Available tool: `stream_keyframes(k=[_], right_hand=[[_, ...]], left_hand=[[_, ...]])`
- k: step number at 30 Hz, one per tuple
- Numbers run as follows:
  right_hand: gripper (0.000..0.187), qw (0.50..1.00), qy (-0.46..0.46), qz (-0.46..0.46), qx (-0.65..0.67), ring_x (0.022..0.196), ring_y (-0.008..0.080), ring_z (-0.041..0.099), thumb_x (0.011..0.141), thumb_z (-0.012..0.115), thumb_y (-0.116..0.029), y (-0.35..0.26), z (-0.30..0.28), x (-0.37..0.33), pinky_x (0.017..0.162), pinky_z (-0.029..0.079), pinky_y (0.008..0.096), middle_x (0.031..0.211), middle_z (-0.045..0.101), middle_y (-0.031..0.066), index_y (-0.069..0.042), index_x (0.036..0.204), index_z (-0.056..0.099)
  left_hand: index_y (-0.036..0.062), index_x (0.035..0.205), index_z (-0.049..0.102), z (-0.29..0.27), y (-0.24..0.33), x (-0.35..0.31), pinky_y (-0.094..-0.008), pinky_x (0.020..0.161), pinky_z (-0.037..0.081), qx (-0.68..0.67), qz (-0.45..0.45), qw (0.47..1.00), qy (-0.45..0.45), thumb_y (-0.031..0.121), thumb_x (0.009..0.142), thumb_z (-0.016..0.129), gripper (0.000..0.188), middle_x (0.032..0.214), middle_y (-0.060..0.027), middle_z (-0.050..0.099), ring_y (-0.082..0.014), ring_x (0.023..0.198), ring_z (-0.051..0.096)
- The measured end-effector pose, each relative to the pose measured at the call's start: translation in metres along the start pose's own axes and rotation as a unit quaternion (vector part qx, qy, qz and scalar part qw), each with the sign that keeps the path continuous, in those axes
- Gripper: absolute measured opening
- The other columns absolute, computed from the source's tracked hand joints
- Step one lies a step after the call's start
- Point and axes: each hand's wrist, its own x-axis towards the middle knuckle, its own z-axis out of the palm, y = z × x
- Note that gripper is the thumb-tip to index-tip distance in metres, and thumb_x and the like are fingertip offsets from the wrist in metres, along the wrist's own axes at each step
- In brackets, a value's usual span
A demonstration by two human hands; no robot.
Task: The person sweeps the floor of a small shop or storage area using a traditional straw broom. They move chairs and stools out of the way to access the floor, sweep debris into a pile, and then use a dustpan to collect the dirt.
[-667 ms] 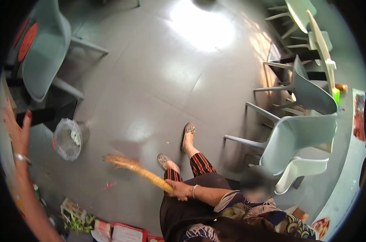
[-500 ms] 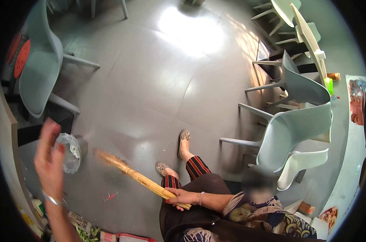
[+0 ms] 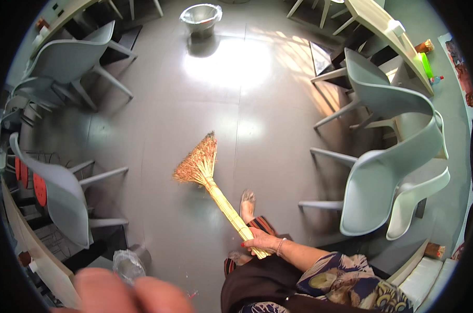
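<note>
My right hand is closed round the pale straw handle of a short hand broom. The broom slants up and leftward over the grey floor, its reddish-brown bristle head fanned out at the far end. I cannot tell whether the bristles touch the floor. At the lower left edge, very close and blurred, rise the fingers of my left hand, parted with nothing visible between them. The rest of that hand is out of view. Just beyond it stands a bin with a clear plastic liner, partly covered by the fingers.
Grey-green chairs stand on the left and right, legs jutting over the floor. A second lined bin stands at the far side. Tables line both sides, one at the upper right. My shoe is below the broom.
The view has shifted, bringing the far bin into sight. The broom has swung to point farther away, still in my right hand. My left hand has come much closer to the camera.
</note>
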Motion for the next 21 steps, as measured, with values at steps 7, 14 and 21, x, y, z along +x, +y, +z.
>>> stream_keyframes(k=[7, 14, 21], right_hand=[[0.069, 0.979, 0.18, -0.006, -0.09, 0.051, 0.0152, 0.057, 0.078, 0.069, -0.01, -0.037, -0.089, 0.007, 0.043, 0.049, 0.0315, 0.07, 0.056, 0.0069, -0.01, 0.135, 0.029], [0.068, 0.964, 0.224, -0.112, -0.093, 0.068, 0.0223, 0.063, 0.076, 0.066, -0.017, -0.074, -0.115, 0.017, 0.06, 0.053, 0.0352, 0.087, 0.062, 0.0139, -0.004, 0.136, 0.035], [0.07, 0.861, 0.331, -0.298, -0.244, 0.083, 0.0453, 0.056, 0.08, 0.058, -0.015, -0.237, -0.15, 0.108, 0.074, 0.046, 0.0488, 0.093, 0.057, 0.0286, -0.007, 0.141, 0.025]], left_hand=[[0.0098, 0.12, 0.054, -0.03, -0.05, 0.106, -0.0569, 0.101, 0.03, -0.07, -0.035, 0.995, -0.065, 0.041, 0.091, 0.056, 0.043, 0.123, -0.0162, 0.056, -0.0385, 0.118, 0.046], [0.0117, 0.113, 0.058, -0.077, -0.079, 0.18, -0.0519, 0.103, 0.03, -0.131, -0.059, 0.979, -0.142, 0.04, 0.089, 0.06, 0.037, 0.118, -0.0122, 0.06, -0.0351, 0.117, 0.047], [0.0136, 0.107, 0.062, -0.15, -0.123, 0.218, -0.0469, 0.105, 0.029, -0.162, -0.108, 0.98, -0.041, 0.04, 0.088, 0.063, 0.032, 0.114, -0.0083, 0.064, -0.0317, 0.116, 0.048]])
